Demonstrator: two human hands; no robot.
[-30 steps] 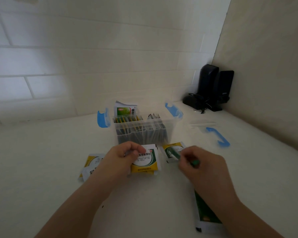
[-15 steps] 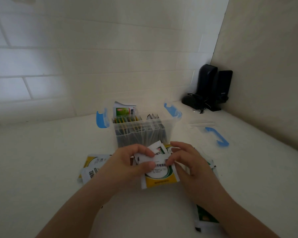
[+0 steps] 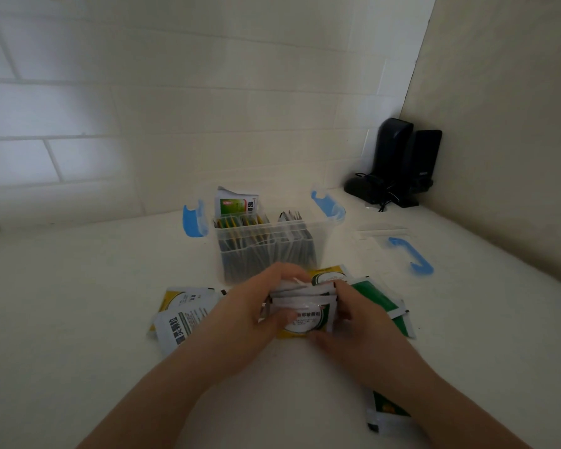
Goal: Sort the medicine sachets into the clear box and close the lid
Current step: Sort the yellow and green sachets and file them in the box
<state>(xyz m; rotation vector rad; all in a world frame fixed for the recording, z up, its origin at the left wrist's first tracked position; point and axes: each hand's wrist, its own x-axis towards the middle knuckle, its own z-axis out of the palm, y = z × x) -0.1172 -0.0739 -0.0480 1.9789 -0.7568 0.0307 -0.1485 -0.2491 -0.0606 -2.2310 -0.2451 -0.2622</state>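
A clear box with blue side latches stands open on the white table, with sachets upright inside in two rows. Just in front of it, my left hand and my right hand grip a small stack of yellow-and-white sachets from both sides. Two more yellow-and-white sachets lie to the left. Green sachets lie to the right, and another green one lies under my right forearm. The clear lid with a blue handle lies to the right of the box.
Two black speakers with a cable stand in the far right corner. A tiled wall runs behind the box and a plain wall closes the right side.
My right hand came over from the right and joined the left on the sachets. A single sachet in the left hand became a small stack squeezed between both hands.
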